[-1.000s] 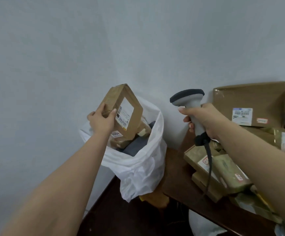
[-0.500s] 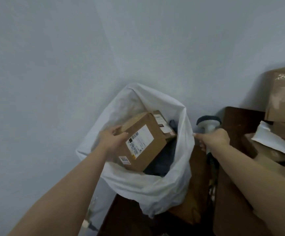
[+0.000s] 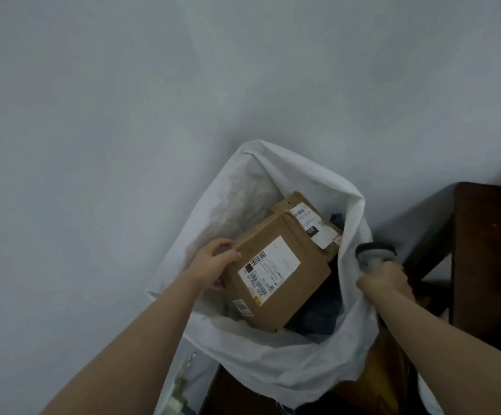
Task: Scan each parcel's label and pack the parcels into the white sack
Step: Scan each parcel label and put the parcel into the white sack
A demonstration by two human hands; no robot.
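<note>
Pale wall corner, dark counter (image 3: 489,235) | left hand (image 3: 213,266) grips cardboard parcel (image 3: 276,277) inside white sack (image 3: 273,357) | right hand (image 3: 384,278) clasps barcode scanner (image 3: 373,254), pinning rim | lower flat, then release.

Matt brown cardboard parcel (image 3: 276,274) with a smooth white paper label (image 3: 268,269), thin white sack (image 3: 273,363) of crinkled woven-looking plastic with a frayed edge, dark polished wooden bench (image 3: 489,235), grey plastic scanner (image 3: 373,257), matt painted wall (image 3: 123,100)
</note>
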